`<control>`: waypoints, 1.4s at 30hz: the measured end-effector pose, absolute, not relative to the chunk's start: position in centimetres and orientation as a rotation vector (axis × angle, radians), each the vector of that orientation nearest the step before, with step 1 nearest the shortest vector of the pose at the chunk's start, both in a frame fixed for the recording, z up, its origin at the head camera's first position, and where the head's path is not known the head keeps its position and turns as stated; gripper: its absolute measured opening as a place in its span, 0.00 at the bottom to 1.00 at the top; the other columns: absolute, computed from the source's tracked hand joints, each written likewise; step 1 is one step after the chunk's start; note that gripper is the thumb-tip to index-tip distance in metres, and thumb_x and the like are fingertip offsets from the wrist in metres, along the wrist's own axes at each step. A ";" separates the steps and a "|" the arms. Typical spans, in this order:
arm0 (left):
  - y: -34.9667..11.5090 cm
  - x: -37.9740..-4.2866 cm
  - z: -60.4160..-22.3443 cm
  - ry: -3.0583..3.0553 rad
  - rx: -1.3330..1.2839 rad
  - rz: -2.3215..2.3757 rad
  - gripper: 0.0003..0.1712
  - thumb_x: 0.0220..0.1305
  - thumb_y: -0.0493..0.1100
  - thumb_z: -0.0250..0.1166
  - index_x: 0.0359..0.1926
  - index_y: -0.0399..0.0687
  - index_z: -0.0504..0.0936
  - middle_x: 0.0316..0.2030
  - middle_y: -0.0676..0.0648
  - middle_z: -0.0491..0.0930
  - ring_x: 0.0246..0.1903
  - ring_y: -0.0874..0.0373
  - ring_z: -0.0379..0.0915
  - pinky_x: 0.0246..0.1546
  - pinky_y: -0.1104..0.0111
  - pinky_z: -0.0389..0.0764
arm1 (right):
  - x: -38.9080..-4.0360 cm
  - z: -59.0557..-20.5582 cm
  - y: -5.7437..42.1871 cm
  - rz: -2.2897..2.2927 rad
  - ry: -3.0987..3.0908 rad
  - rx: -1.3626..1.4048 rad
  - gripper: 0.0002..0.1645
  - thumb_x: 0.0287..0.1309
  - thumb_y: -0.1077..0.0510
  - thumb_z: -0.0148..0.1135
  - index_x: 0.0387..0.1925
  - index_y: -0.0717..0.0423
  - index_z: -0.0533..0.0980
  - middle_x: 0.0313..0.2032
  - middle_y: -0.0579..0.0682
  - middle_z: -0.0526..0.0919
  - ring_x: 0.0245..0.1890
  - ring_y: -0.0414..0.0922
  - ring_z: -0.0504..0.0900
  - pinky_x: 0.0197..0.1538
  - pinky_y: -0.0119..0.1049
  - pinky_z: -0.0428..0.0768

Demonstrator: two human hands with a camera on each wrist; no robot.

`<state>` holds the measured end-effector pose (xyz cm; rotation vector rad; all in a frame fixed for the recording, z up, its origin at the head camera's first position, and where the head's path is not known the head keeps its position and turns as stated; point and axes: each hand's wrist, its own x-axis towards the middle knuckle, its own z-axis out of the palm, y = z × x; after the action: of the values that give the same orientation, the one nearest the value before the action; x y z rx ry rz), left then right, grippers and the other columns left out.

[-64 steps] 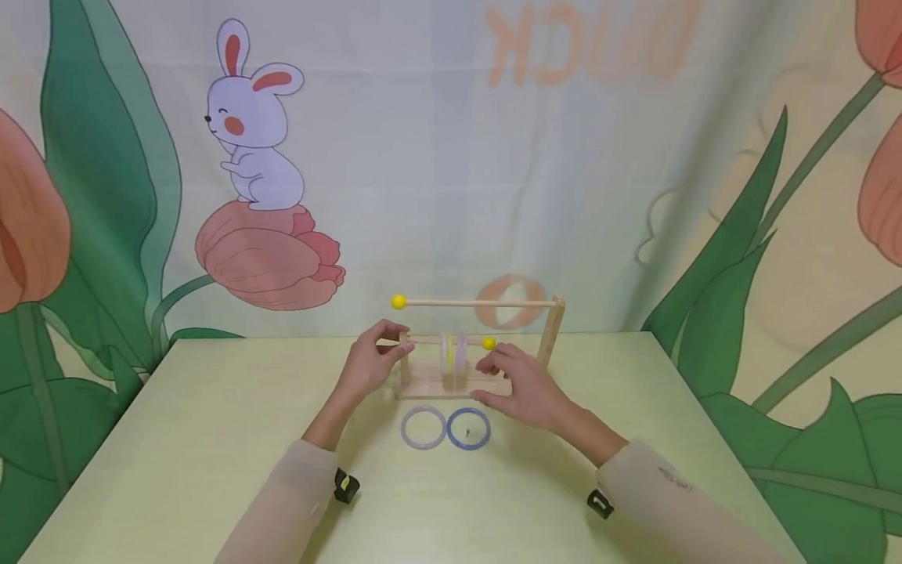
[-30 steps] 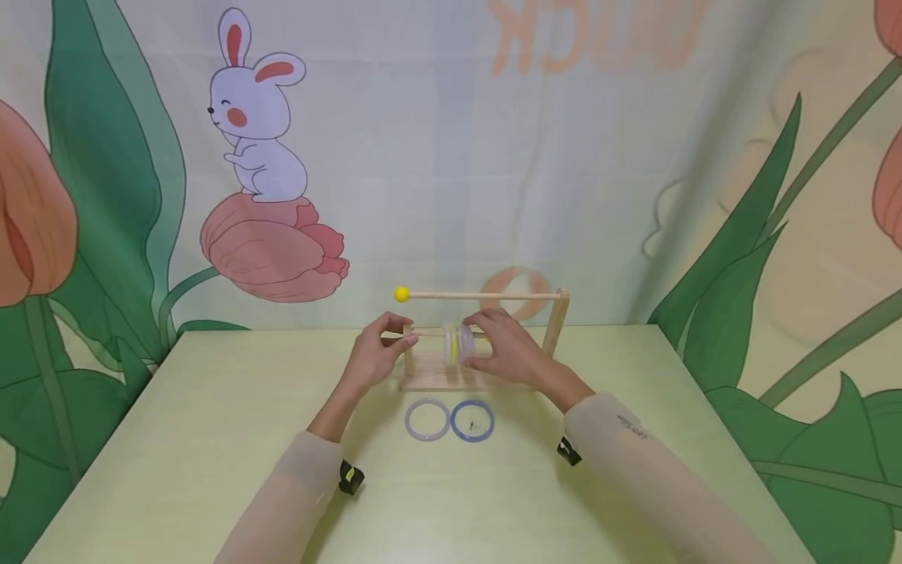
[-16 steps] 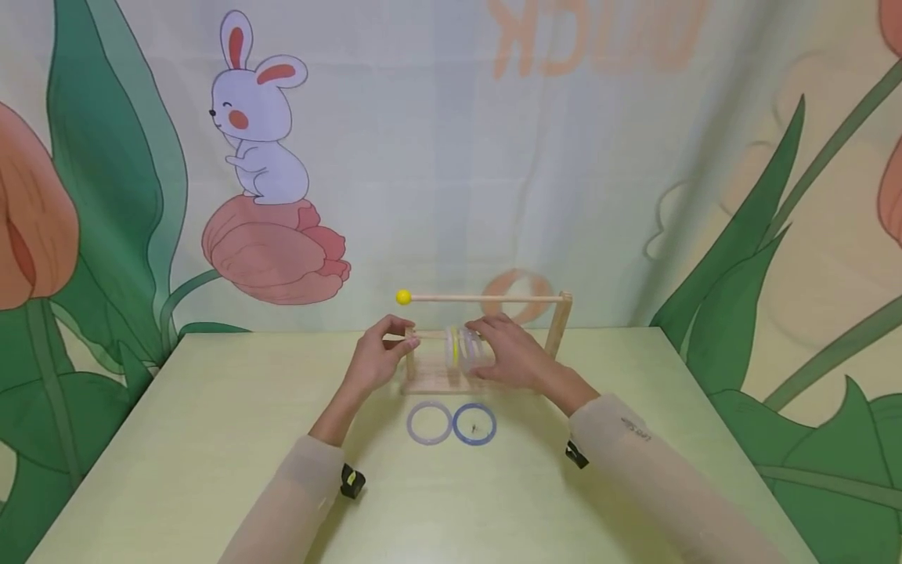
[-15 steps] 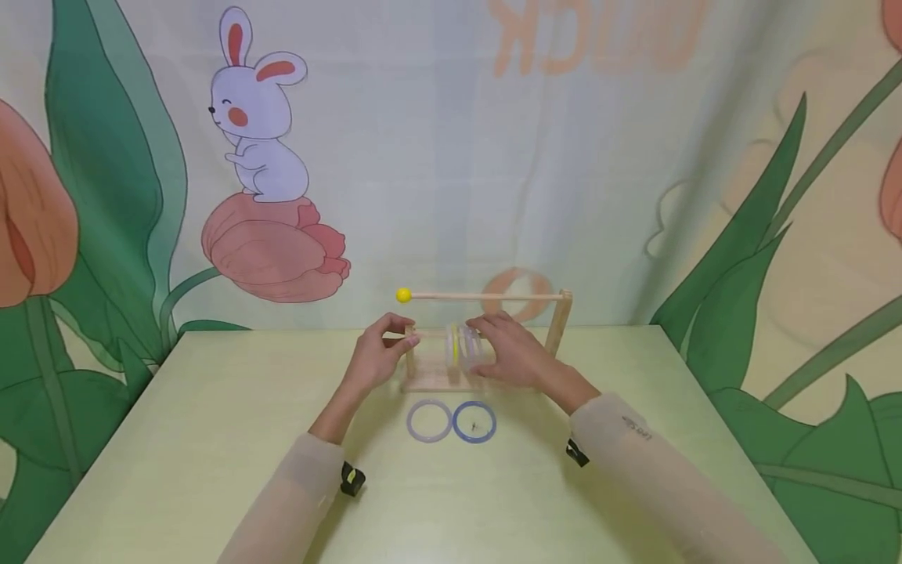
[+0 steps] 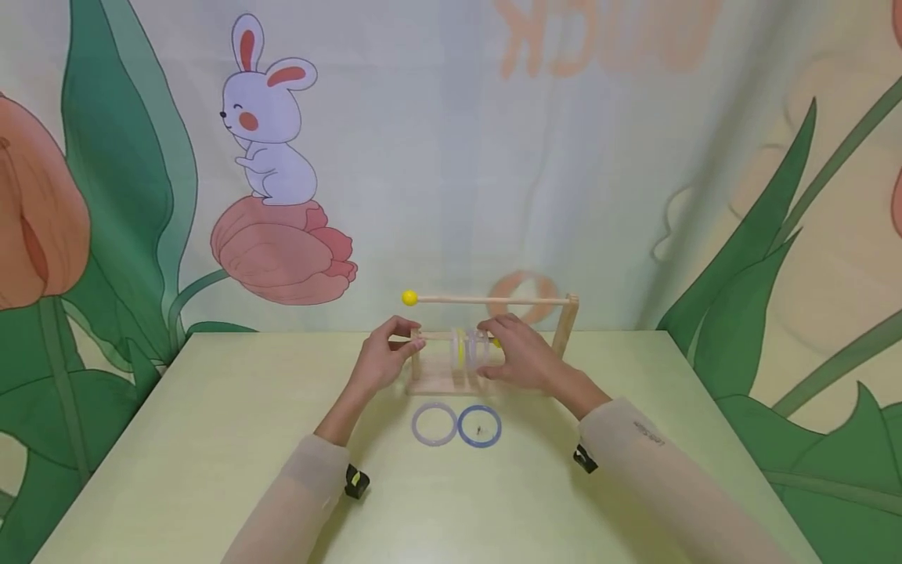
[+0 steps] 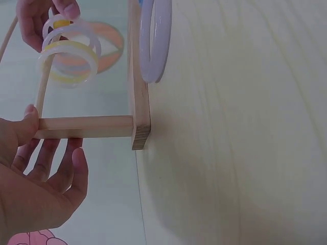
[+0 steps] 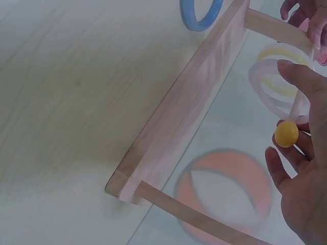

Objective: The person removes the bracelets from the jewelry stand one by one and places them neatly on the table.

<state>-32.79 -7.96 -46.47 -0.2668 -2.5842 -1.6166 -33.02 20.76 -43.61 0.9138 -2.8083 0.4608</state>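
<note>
A wooden stand [image 5: 440, 385] holds two rods with yellow ball ends, the upper one long and the lower one short. My left hand [image 5: 384, 356] grips the short left post [image 6: 87, 127], thumb on one side and fingers on the other. Several rings hang on the lower rod [image 6: 45, 87], including a white one, a yellow ring [image 5: 461, 350] and pale purple ones. My right hand [image 5: 524, 356] pinches the rightmost pale purple ring [image 6: 47, 24] between thumb and fingers, close to the yellow ball [image 7: 286, 134] at that rod's end.
In front of the stand, a pale purple ring [image 5: 416, 432] and a blue ring [image 5: 499, 427] lie side by side on the table [image 5: 232, 439]. The long upper rod [image 5: 486, 300] runs above the hands from the tall right post [image 5: 565, 329]. A printed curtain [image 5: 395, 157] hangs behind.
My right hand has moved left from beside the lower ball onto the rings, then drawn one ring slightly right, opening a gap. The left hand keeps its grip on the post.
</note>
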 end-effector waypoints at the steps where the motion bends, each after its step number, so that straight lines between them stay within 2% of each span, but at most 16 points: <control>1: -7.9 -32.7 -46.5 -2.590 -0.266 -1.620 0.20 0.73 0.48 0.71 0.62 0.51 0.81 0.56 0.43 0.82 0.58 0.41 0.83 0.58 0.49 0.84 | -32.8 -43.6 20.9 0.467 -2.806 0.907 0.45 0.56 0.44 0.82 0.68 0.60 0.74 0.65 0.57 0.79 0.68 0.57 0.73 0.67 0.55 0.77; 6: -7.8 -32.6 -46.8 -2.585 -0.249 -1.612 0.20 0.73 0.47 0.71 0.61 0.51 0.82 0.55 0.44 0.83 0.57 0.42 0.84 0.58 0.49 0.84 | -32.0 -43.2 21.4 0.459 -2.772 0.916 0.45 0.56 0.43 0.82 0.67 0.61 0.74 0.63 0.56 0.79 0.64 0.56 0.76 0.61 0.53 0.81; 10: -8.0 -32.6 -46.9 -2.575 -0.250 -1.604 0.20 0.73 0.47 0.71 0.62 0.50 0.82 0.54 0.44 0.83 0.57 0.43 0.84 0.57 0.49 0.85 | -31.6 -42.8 21.8 0.440 -2.758 0.922 0.44 0.57 0.42 0.81 0.66 0.61 0.74 0.61 0.56 0.80 0.63 0.55 0.76 0.61 0.52 0.81; 15: -8.1 -32.7 -46.9 -2.585 -0.276 -1.602 0.20 0.73 0.48 0.71 0.62 0.51 0.82 0.55 0.44 0.82 0.57 0.43 0.84 0.56 0.50 0.85 | -31.0 -42.6 22.7 0.448 -2.761 0.910 0.42 0.58 0.43 0.79 0.64 0.63 0.75 0.59 0.57 0.80 0.61 0.55 0.75 0.62 0.52 0.80; 20: -8.0 -32.5 -46.5 -2.584 -0.269 -1.603 0.19 0.73 0.48 0.71 0.61 0.52 0.82 0.55 0.44 0.82 0.56 0.43 0.84 0.56 0.50 0.85 | -30.9 -42.6 23.5 0.522 -2.782 0.846 0.43 0.59 0.43 0.79 0.65 0.64 0.74 0.62 0.58 0.79 0.65 0.57 0.73 0.67 0.54 0.76; 29: -7.9 -32.5 -46.7 -2.586 -0.275 -1.604 0.19 0.73 0.48 0.71 0.61 0.52 0.82 0.56 0.44 0.83 0.57 0.43 0.84 0.56 0.50 0.85 | -31.2 -43.3 24.5 0.541 -2.769 0.848 0.41 0.57 0.42 0.81 0.61 0.64 0.78 0.59 0.59 0.81 0.63 0.59 0.75 0.66 0.56 0.76; 37: -7.8 -32.7 -46.5 -2.583 -0.279 -1.607 0.19 0.74 0.48 0.70 0.62 0.51 0.82 0.56 0.44 0.83 0.57 0.43 0.84 0.56 0.50 0.85 | -30.5 -44.0 25.3 0.727 -2.791 0.783 0.39 0.57 0.40 0.80 0.58 0.63 0.79 0.50 0.55 0.82 0.51 0.55 0.80 0.51 0.47 0.85; 42: -7.7 -32.7 -46.3 -2.595 -0.259 -1.591 0.19 0.74 0.48 0.70 0.62 0.52 0.81 0.56 0.43 0.82 0.57 0.42 0.84 0.57 0.50 0.84 | -29.4 -44.5 25.8 0.884 -2.834 0.742 0.43 0.55 0.39 0.81 0.61 0.65 0.79 0.53 0.57 0.85 0.52 0.54 0.82 0.51 0.47 0.87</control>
<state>-32.72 -7.68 -46.33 -0.2590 -2.5945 -1.5912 -29.36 25.81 -44.54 0.7422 -2.8344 0.8843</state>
